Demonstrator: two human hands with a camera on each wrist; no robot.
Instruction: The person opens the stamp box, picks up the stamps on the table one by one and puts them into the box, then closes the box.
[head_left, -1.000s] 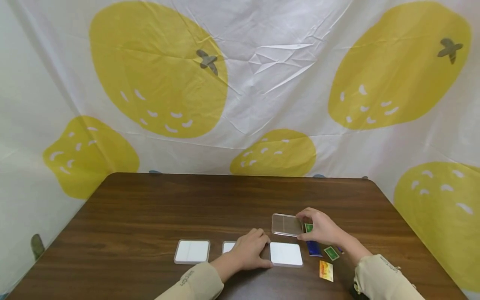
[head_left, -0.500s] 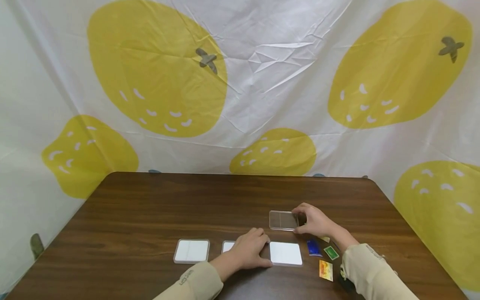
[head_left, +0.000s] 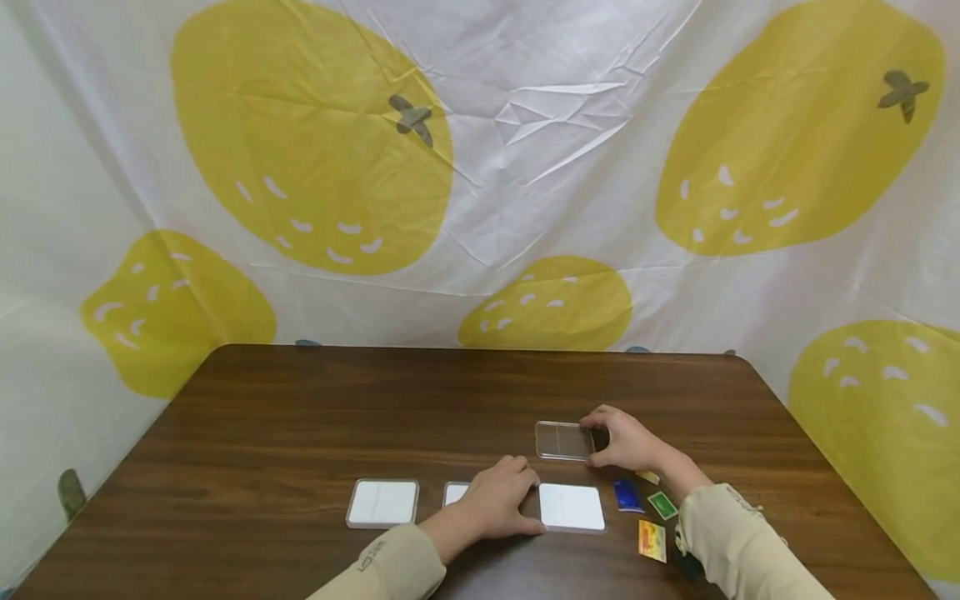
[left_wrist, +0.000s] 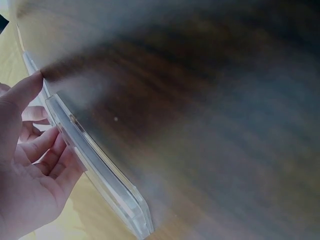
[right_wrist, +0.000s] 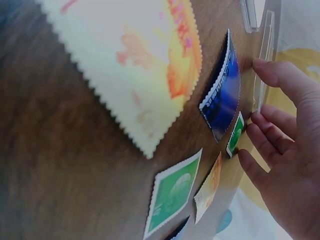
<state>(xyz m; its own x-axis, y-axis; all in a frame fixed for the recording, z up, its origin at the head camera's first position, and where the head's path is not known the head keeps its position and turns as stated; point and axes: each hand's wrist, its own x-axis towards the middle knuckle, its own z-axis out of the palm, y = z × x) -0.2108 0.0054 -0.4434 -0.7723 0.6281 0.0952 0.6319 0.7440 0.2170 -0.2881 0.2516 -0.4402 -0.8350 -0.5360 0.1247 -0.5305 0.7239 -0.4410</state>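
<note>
My right hand [head_left: 630, 437] holds a clear plastic lid [head_left: 558, 440] by its right end, thumb on the near edge and fingers on the far edge, low over the table. My left hand [head_left: 495, 500] lies across a white-lined case [head_left: 455, 493], hiding most of it. Its thumb and fingertips hold the left end of another clear case with a white insert [head_left: 572, 507]. In the left wrist view, the edge of a clear case [left_wrist: 110, 180] runs beside the fingers. Perforated postage stamps lie right of the cases: blue [head_left: 628, 496], green [head_left: 663, 505] and orange-yellow [head_left: 652, 542].
A third white-lined case [head_left: 382, 502] lies at the left on the brown wooden table [head_left: 337, 408]. More stamps, including a small green stamp [right_wrist: 236, 135] and an orange stamp [right_wrist: 207, 187], show beside the right hand. A lemon-print cloth [head_left: 495, 183] hangs behind.
My right hand has moved the clear lid slightly left and away from me, uncovering the blue stamp. The left hand has stayed in place.
</note>
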